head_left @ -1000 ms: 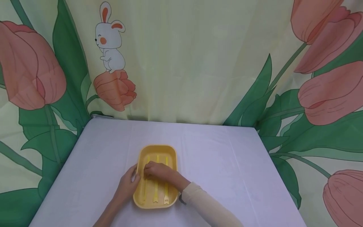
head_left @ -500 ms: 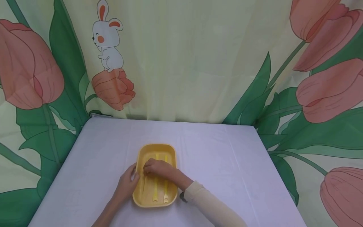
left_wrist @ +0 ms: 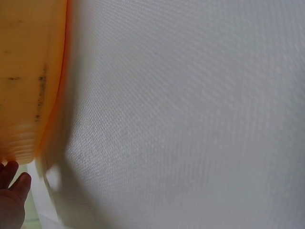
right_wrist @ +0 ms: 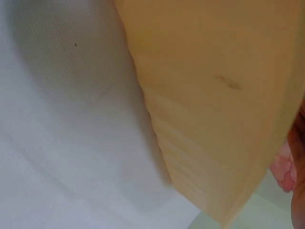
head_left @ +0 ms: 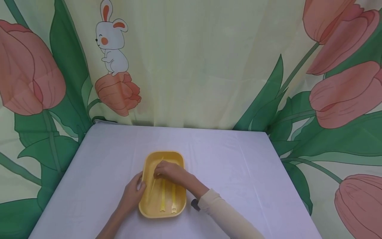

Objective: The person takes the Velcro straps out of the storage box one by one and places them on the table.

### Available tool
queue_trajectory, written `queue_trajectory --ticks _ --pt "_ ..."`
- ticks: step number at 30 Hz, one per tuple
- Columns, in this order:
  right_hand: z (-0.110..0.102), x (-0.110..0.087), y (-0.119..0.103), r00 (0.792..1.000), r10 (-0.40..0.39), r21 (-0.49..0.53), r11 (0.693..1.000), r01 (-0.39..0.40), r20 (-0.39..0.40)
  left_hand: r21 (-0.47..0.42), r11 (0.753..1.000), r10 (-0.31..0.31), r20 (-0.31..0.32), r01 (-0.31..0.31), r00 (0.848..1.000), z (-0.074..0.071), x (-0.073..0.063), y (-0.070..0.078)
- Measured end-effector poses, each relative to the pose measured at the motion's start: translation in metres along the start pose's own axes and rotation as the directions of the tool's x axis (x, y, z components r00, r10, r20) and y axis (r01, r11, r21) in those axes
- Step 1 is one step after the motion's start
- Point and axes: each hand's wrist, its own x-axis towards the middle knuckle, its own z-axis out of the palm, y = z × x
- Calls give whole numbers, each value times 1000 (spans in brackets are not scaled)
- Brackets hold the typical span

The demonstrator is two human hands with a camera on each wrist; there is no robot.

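A yellow rectangular tray (head_left: pixel 162 214) lies on the white-covered table, its long side running away from me. My left hand (head_left: pixel 132 192) holds the tray's left rim, thumb on the edge; its fingers (left_wrist: pixel 8 172) show against the outer wall in the left wrist view. Reaching over the tray, my right hand (head_left: pixel 170 172) pinches a thin yellow strip (head_left: pixel 152 190), which now slants; the fingers cover its middle. Two more flat yellow strips with notched near ends, a middle one (head_left: pixel 162 199) and a right one (head_left: pixel 174 200), lie lengthwise on the tray floor, partly hidden under the right hand.
A white cloth covers the table (head_left: pixel 232 172). Behind it hangs a curtain (head_left: pixel 191 66) printed with tulips and a rabbit. In the right wrist view the tray's outer wall (right_wrist: pixel 214 95) fills much of the picture. A dark wrist device (head_left: pixel 195 204) shows under the right sleeve.
The left strip lay straight along the tray; it now tilts up in my right hand, which has risen slightly and shifted right. My left hand stays on the rim.
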Motion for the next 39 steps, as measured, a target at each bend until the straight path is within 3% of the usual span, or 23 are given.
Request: queue_trajectory --ticks 19,24,39 --pt "-20 -17 11 975 117 204 976 -78 -187 5 999 -54 49 54 997 -2 1 1" --pt "-22 -20 14 967 147 238 967 -95 -211 -2 999 -35 36 35 999 -2 1 2" --pt "-27 -38 26 911 283 361 918 -166 -299 13 998 -64 41 64 997 -1 1 4"
